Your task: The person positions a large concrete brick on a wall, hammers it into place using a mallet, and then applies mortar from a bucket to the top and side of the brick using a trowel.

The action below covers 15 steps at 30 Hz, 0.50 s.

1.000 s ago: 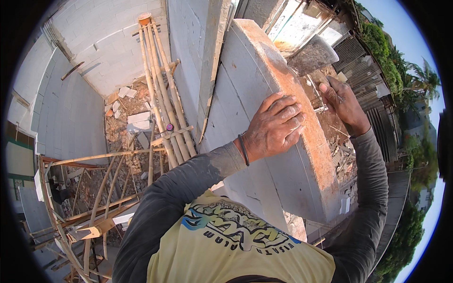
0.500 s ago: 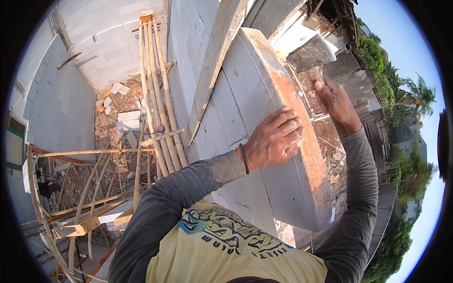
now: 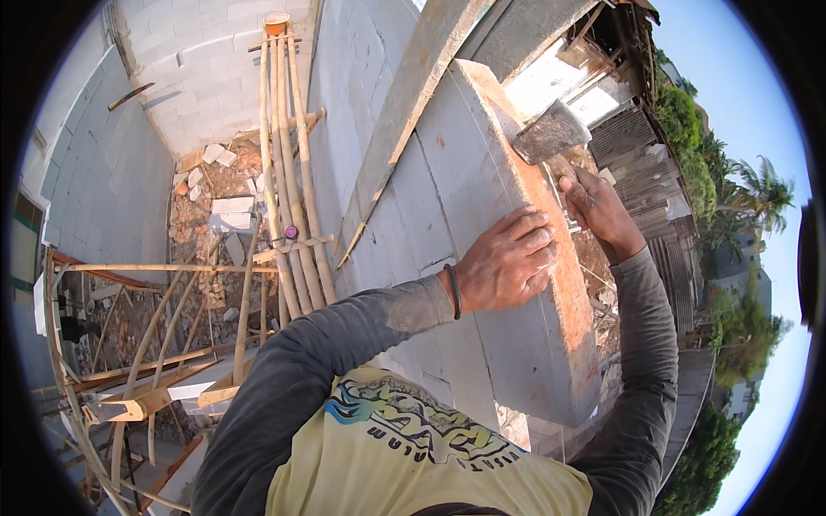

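A large light-grey block [image 3: 482,163] with a rough, reddish top edge sits at the top of the grey wall [image 3: 387,292]. My left hand [image 3: 508,262] lies on it, fingers close together and curled over the edge. In my right hand [image 3: 600,206] is the handle of a hammer [image 3: 552,133] with a broad, blocky grey head. The hammer head is at the far part of the rough edge; whether it touches cannot be told. My right fingers are wrapped round the handle, and much of the grip is hidden by them.
A long grey plank [image 3: 404,120] leans across the wall ahead of the block. Down on the left, bamboo poles [image 3: 288,172] carry an orange bucket [image 3: 276,23], with rubble [image 3: 206,206] below. Corrugated roofing [image 3: 637,163] lies beyond the wall on the right.
My right hand has brought the hammer left and nearer, from out beyond the wall to the block's rough edge. My left hand keeps its hold on the block. The view has shifted slightly.
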### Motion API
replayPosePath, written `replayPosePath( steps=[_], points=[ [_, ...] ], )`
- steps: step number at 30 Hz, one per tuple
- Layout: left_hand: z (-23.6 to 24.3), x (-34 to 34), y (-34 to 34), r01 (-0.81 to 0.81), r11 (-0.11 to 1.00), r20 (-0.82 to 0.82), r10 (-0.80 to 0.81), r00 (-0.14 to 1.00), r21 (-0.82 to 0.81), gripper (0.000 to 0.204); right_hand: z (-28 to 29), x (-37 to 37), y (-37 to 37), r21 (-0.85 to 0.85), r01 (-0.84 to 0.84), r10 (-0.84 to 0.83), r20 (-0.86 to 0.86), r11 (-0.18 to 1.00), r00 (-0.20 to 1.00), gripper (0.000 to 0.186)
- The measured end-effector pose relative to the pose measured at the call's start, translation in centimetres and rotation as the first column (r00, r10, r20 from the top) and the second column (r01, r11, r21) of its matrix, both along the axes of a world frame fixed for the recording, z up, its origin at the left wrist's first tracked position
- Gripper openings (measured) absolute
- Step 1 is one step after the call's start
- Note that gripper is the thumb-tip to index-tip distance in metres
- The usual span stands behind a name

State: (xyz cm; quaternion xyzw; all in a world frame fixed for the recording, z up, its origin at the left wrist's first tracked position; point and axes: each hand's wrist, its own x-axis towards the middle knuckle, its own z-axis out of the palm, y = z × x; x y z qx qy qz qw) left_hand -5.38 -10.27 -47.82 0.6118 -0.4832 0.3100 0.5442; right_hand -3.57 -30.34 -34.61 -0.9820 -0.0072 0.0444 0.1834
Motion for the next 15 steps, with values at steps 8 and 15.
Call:
replayPosePath(
  steps=[8, 15],
  points=[
    [0.4, 2.2, 0.5, 0.062, 0.998, 0.008, -0.062, 0.998, 0.021, 0.026, 1.1, -5.4, -1.0, 0.156, 0.11, -0.12, 0.052, 0.981, 0.991, 0.046],
    [0.5, 7.6, -0.5, -0.029, 0.991, 0.141, 0.011, 0.99, 0.132, 0.019, 1.9, -15.0, -1.6, 0.253, 0.205, -0.244, 0.132, 0.945, 0.961, 0.047]
  ],
)
